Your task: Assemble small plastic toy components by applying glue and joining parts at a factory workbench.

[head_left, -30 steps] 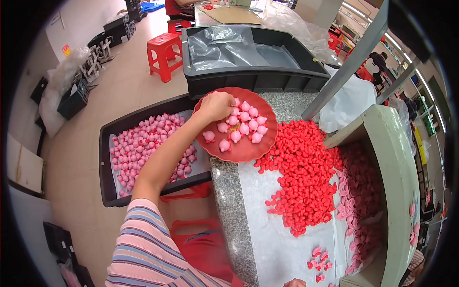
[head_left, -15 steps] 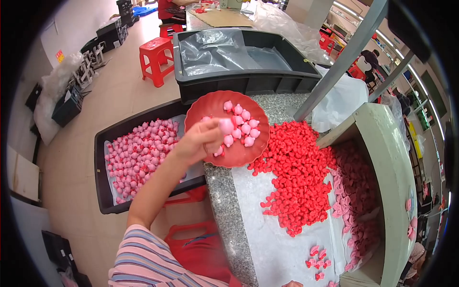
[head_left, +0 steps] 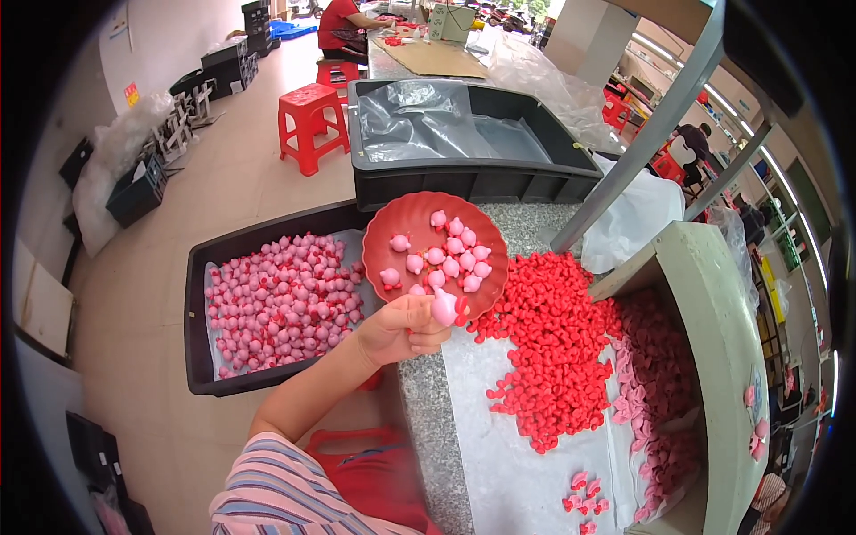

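Observation:
My left hand point(head_left: 401, 332) is closed round a small pink ball-shaped toy piece point(head_left: 443, 309) with red parts on its side. It hangs above the near rim of a red scalloped bowl point(head_left: 379, 234). Several similar pink pieces point(head_left: 453, 266) with red bits lie inside that bowl. To the right, a heap of small red parts point(head_left: 553, 339) covers the white sheet point(head_left: 499, 481) on the speckled worktop. A few pink-and-red pieces point(head_left: 584, 495) sit apart near the sheet's front. My right hand does not show.
At left stands a black tray point(head_left: 193, 330) full of pink pieces. Behind the bowl is a large black bin point(head_left: 464, 178) lined with clear plastic. A pale green box point(head_left: 713, 374) with pink parts flanks the right, near a grey post point(head_left: 624, 147). A person point(head_left: 343, 27) works beyond.
My left hand has moved from over the bowl toward its near rim, still gripping a pink piece. My right hand's fingertips have left the lower edge. The whole view has shifted slightly.

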`<state>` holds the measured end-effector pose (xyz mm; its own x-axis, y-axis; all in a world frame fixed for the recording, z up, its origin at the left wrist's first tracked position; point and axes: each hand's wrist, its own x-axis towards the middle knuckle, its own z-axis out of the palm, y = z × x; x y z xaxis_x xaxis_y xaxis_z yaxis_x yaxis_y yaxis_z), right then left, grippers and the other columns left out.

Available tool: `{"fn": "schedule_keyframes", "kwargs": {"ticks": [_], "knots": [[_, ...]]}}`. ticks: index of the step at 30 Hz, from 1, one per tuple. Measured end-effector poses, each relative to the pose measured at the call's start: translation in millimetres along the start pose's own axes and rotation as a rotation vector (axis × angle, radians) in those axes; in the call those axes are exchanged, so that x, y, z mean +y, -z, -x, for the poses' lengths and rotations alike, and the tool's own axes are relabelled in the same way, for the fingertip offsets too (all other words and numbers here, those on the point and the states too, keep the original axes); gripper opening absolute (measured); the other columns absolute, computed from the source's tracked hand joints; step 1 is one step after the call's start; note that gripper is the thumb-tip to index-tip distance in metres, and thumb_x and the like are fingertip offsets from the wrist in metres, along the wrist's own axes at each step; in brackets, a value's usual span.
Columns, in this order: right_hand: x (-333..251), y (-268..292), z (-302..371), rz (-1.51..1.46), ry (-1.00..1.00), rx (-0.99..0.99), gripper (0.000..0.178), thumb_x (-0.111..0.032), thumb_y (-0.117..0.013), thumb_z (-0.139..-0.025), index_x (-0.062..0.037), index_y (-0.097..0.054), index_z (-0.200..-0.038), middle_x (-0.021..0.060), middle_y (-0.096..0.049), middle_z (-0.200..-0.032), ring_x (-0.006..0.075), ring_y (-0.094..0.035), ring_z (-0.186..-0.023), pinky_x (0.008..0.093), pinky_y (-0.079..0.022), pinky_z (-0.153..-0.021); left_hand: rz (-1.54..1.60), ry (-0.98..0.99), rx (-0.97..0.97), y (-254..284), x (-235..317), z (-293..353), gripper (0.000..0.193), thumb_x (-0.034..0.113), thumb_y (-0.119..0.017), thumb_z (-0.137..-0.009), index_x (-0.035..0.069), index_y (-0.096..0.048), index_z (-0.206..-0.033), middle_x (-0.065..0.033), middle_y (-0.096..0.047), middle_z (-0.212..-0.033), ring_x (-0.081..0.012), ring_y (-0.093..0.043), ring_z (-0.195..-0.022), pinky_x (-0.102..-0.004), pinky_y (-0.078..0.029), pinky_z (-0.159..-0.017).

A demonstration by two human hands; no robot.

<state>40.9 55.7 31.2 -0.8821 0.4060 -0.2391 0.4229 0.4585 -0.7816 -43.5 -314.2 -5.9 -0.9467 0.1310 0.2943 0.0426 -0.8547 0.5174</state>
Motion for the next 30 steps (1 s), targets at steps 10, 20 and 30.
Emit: {"fn": "schedule_keyframes", "kwargs": {"ticks": [10, 20, 30], "knots": [[15.8, 5.7, -3.0, -0.158, -0.078, -0.007, 0.011, -0.009, -0.061, -0.077, -0.002, -0.061, -0.086, 0.009, -0.06, -0.08, 0.0153, -0.054, -0.064, 0.0257, -0.045, -0.063, -1.28, -0.206, 0.299, -42.9, 6.8, 1.1, 0.03, 0.007, -0.061, -0.078, -0.001, -0.058, -0.106, 0.0037, -0.045, -0.064, -0.0042, -0.044, -0.062, -0.0193, -0.037, -0.059], [6.3, 6.9, 1.6, -0.158, -0.01, 0.091, 0.011, -0.008, -0.054, -0.074, 0.0005, -0.057, -0.069, 0.0058, -0.055, -0.061, 0.0128, -0.05, -0.053, 0.026, -0.042, -0.052, -1.448, -0.228, 0.344, -45.9, 2.7, -5.8, 0.03, 0.008, -0.061, -0.078, 0.0, -0.058, -0.107, 0.0035, -0.04, -0.059, -0.0043, -0.04, -0.057, -0.02, -0.035, -0.055], [19.8, 19.2, -8.5, -0.21, 0.007, 0.044, 0.012, -0.011, -0.056, -0.073, 0.0006, -0.059, -0.073, 0.0049, -0.056, -0.063, 0.0129, -0.051, -0.055, 0.0264, -0.043, -0.055, -1.076, -0.225, 0.24, -40.2, -8.3, -8.9, 0.031, 0.007, -0.058, -0.08, -0.001, -0.056, -0.11, 0.0031, -0.05, -0.071, -0.0037, -0.045, -0.066, -0.0185, -0.036, -0.061]]}}
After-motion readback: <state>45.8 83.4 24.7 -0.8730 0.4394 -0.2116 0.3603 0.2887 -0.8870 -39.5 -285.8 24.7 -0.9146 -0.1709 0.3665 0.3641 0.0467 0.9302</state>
